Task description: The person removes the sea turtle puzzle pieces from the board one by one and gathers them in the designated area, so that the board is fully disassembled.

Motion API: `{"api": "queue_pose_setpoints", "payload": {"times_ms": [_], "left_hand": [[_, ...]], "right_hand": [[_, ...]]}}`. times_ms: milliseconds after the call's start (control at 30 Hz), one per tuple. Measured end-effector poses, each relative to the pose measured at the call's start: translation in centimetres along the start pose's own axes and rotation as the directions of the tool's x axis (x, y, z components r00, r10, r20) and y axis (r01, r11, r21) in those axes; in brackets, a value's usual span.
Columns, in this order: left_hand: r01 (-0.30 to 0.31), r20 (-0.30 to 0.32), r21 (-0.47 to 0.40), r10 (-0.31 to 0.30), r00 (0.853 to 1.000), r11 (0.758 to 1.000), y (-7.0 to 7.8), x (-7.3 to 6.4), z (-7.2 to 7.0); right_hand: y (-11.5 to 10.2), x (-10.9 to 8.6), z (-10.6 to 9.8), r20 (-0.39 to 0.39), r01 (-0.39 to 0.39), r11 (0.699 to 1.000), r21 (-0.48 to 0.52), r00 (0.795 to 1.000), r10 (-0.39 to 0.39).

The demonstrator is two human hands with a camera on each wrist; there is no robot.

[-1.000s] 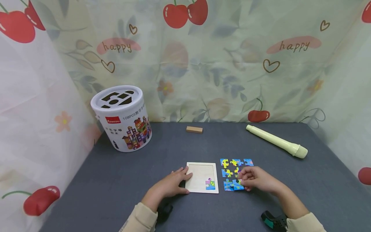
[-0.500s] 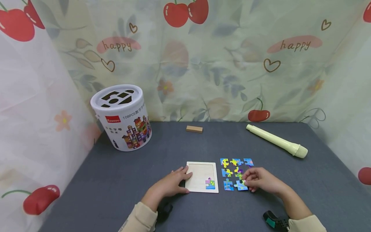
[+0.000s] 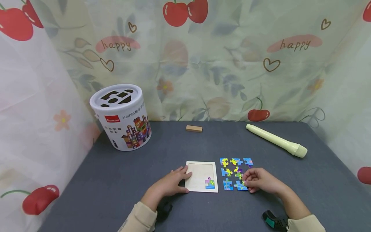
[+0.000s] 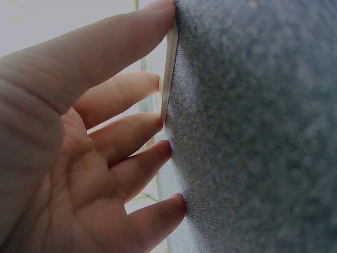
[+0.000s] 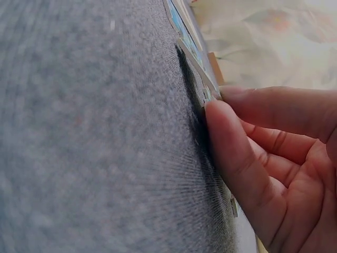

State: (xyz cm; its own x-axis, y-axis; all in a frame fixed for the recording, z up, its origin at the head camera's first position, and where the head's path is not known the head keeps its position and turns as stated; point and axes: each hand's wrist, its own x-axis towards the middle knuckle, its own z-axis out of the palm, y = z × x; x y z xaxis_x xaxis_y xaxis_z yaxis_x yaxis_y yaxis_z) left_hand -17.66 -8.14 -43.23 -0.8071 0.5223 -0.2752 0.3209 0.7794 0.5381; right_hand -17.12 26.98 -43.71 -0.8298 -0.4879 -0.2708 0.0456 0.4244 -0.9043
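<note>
My left hand touches the left edge of a light wooden puzzle tray, its fingers spread and nearly straight. In the left wrist view the thumb and two fingertips meet the thin tray edge. One pink, green and blue puzzle piece sits in the tray's lower right corner. To the right of the tray, my right hand pinches a blue jigsaw piece at its right side between thumb and index finger. The right wrist view has this piece tilted, with a shadow beneath it.
Several other jigsaw pieces lie in rows beside the tray. Farther back are a small wooden block and a pale yellow toy microphone. A white block bucket stands at the back left of the dark table.
My right hand has shifted slightly right with the pinched piece, which no longer overlaps the piece on its left. The left hand and the tray stay in place.
</note>
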Motion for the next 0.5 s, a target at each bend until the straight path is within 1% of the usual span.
{"api": "queue_pose_setpoints", "payload": {"times_ms": [233,500], "left_hand": [[0.003,0.002,-0.008,-0.003,1.000,1.000,0.07,-0.10,-0.06],[-0.005,0.000,-0.002,0.005,1.000,1.000,0.08,-0.13,-0.05]], "right_hand": [[-0.02,-0.04,-0.12,-0.016,-0.014,0.999,-0.037,1.000,0.013],[-0.28,-0.21,-0.07,-0.027,-0.034,0.998,-0.044,0.999,0.033]]}}
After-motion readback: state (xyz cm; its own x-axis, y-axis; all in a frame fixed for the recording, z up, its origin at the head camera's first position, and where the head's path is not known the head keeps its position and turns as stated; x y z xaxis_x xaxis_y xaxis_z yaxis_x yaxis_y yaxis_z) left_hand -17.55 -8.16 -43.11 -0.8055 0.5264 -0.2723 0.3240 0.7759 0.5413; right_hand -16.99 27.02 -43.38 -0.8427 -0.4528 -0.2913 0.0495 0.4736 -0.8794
